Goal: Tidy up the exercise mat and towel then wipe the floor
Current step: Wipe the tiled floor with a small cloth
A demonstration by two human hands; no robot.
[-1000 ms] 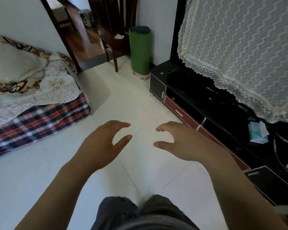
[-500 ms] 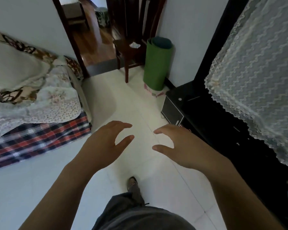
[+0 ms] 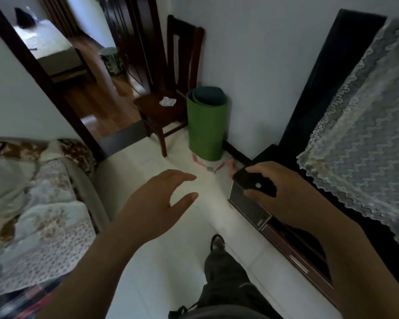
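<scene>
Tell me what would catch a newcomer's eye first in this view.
Probably the two empty, open hands in the middle, the left hand and right hand stretched forward over the white floor. Beyond them, the rolled green exercise mat stands upright against the wall, beside a dark wooden chair. A lace cloth hangs at right; a bed lies at left.

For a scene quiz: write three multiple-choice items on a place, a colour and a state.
1. Where does the rolled exercise mat stand?
A. on the bed
B. upright by the wall, beside the dark wooden chair
C. flat on the floor

2. Its outer colour?
A. green
B. red
C. white

3. The left hand and right hand are:
A. gripping a towel
B. fists
C. open, empty

Key: B, it stands on end against the wall; A, its outside is green; C, fingers are spread, holding nothing.
</scene>
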